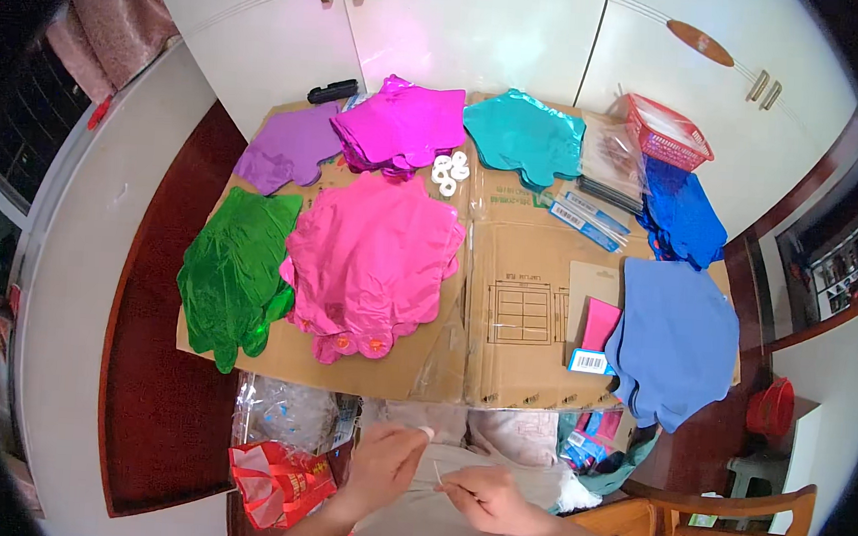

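My left hand (388, 462) is closed in front of the cardboard's near edge, with a small white piece (428, 432) at its fingertips. Close by on its right, my right hand (482, 494) pinches a thin white strip (438, 473). Whether the strip joins the white piece cannot be made out. Beyond my hands lies a stack of pink foil balloons (376, 255), flat and uninflated. Several small white rolls (450, 173) rest behind that stack, near the magenta foil balloons (403, 124).
Flat foil sheets lie around: green (238, 266), purple (289, 146), teal (527, 136), dark blue (683, 215) and greyish blue (678, 342). A pink card (599, 324) and a red basket (668, 130) are at right. Below are a red bag (283, 485) and a wooden chair (729, 507).
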`<control>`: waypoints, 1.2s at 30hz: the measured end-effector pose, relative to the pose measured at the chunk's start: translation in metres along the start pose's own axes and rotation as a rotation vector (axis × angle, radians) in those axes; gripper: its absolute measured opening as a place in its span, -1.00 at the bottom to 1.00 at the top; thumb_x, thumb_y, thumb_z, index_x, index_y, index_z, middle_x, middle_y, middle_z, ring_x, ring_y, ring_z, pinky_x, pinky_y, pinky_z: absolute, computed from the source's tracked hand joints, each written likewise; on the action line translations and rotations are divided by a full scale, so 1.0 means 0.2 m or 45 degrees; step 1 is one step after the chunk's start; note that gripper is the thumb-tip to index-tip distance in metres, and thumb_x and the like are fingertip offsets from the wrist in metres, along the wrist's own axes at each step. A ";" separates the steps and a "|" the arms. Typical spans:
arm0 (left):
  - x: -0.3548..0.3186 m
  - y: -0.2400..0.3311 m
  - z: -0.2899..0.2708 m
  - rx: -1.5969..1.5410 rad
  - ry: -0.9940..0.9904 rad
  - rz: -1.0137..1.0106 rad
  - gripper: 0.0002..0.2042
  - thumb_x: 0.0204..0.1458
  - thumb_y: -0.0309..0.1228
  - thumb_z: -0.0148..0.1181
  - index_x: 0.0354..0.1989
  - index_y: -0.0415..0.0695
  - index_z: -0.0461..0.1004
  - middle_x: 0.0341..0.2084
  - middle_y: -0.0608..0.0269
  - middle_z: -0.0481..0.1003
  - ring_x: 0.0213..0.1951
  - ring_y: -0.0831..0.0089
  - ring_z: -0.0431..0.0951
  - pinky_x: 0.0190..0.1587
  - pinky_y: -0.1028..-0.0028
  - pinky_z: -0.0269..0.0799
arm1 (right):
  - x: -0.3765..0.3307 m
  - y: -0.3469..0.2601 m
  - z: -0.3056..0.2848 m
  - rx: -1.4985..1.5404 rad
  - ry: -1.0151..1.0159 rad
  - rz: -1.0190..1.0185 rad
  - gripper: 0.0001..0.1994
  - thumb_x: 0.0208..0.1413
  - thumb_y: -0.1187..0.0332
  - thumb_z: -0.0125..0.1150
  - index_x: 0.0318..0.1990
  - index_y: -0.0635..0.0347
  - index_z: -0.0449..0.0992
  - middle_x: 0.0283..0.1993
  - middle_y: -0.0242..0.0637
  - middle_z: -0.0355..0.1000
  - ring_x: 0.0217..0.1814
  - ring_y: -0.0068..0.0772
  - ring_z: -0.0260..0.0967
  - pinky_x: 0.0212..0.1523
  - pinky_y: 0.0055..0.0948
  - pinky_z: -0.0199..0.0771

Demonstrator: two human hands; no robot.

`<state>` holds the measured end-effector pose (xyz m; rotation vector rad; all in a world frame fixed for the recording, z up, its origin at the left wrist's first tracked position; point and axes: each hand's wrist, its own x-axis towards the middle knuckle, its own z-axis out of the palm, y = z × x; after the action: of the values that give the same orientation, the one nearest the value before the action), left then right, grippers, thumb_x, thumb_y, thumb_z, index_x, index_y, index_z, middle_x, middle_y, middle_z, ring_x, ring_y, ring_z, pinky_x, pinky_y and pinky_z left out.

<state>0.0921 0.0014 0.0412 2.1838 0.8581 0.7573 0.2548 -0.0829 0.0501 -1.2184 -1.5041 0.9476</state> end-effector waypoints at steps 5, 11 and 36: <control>-0.05 0.03 -0.05 -0.978 -0.401 -0.177 -0.89 -0.12 -0.57 0.08 -0.37 -0.20 0.43 -0.55 0.19 0.42 -0.40 0.32 0.43 -0.32 0.44 0.30 | 0.08 0.06 -0.10 -0.129 0.167 0.093 -0.89 -0.12 0.52 0.06 -0.39 0.26 0.46 -0.55 -0.17 0.38 -0.55 -0.18 0.35 -0.55 -0.38 0.34; -0.05 0.00 -0.02 -0.734 0.010 -0.359 -0.86 -0.09 -0.58 0.05 -0.33 -0.19 0.44 -0.46 0.27 0.45 -0.36 0.36 0.42 -0.26 0.46 0.25 | 0.01 -0.01 -0.03 -0.091 -0.207 -0.109 -0.86 -0.16 0.52 0.08 -0.37 0.25 0.46 -0.51 -0.17 0.40 -0.49 -0.16 0.37 -0.49 -0.36 0.37; 0.00 0.06 -0.08 -0.559 -0.234 -0.154 -0.75 -0.19 -0.66 0.06 -0.29 -0.14 0.49 -0.58 0.30 0.40 -0.50 0.37 0.30 -0.38 0.48 0.25 | 0.06 0.06 0.01 -0.118 -0.083 -0.101 -0.92 -0.18 0.52 0.09 -0.44 0.25 0.45 -0.56 -0.22 0.37 -0.54 -0.20 0.35 -0.55 -0.37 0.35</control>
<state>0.0850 -0.0001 0.0588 1.7632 0.6519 0.6075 0.2552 -0.0690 0.0409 -1.1941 -1.6514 0.8807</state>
